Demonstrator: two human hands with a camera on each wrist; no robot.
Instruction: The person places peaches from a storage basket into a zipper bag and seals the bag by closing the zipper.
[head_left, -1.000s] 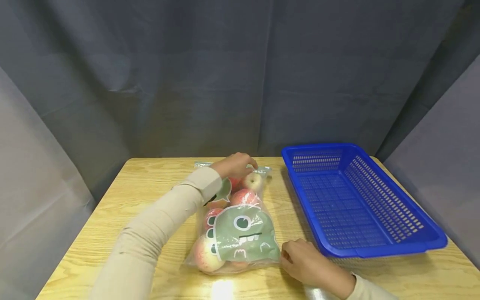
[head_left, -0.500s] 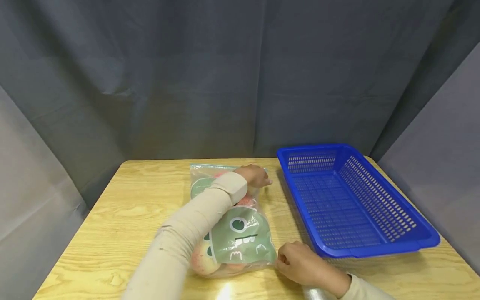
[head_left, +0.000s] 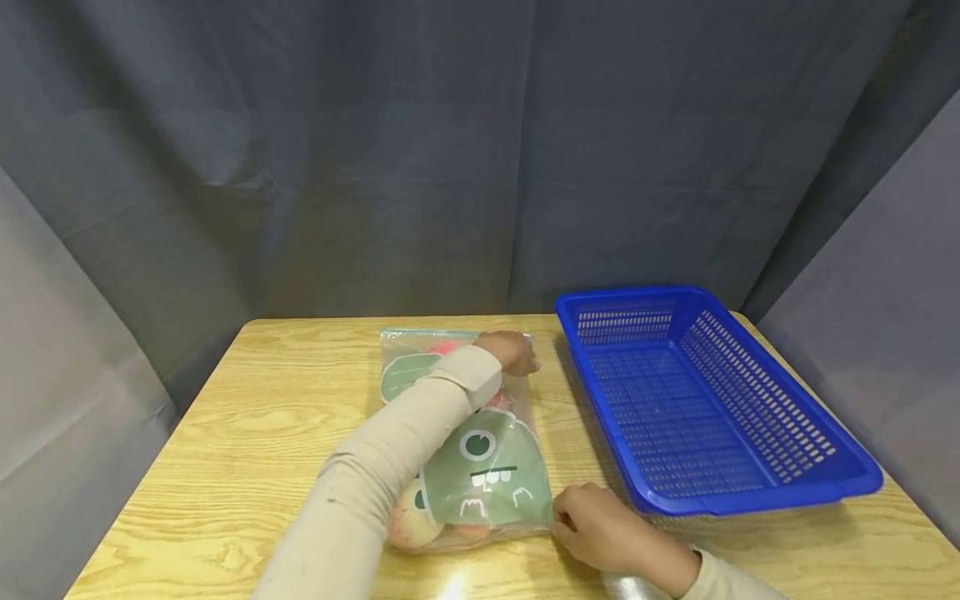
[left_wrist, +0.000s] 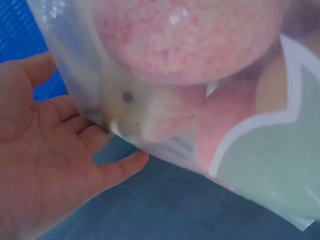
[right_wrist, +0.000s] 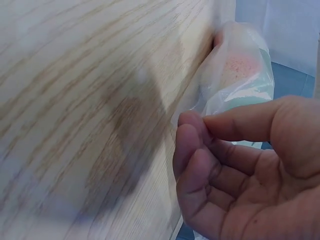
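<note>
A clear zip bag (head_left: 487, 475) with a green cartoon monster print lies on the table, holding several red-and-yellow apples (left_wrist: 190, 40). My left hand (head_left: 510, 352) reaches over the bag to its far right corner. In the left wrist view, that hand (left_wrist: 55, 150) has its palm showing and its fingers loosely spread against the bag's side edge, beside an apple. My right hand (head_left: 600, 525) rests at the near right corner of the bag. Seen from the right wrist, thumb and curled fingers (right_wrist: 200, 165) pinch the plastic there. The left forearm hides part of the bag.
A blue plastic basket (head_left: 637, 471) stands right of the bag, with no contents visible inside. The wooden table (head_left: 247, 450) extends to the left. Dark curtain (head_left: 390, 167) hangs behind the table, and lighter panels stand at both sides.
My left hand has moved right along the bag's top to its far right corner, then barely shifted. The right hand stays at the near right corner. The head view has shifted slightly.
</note>
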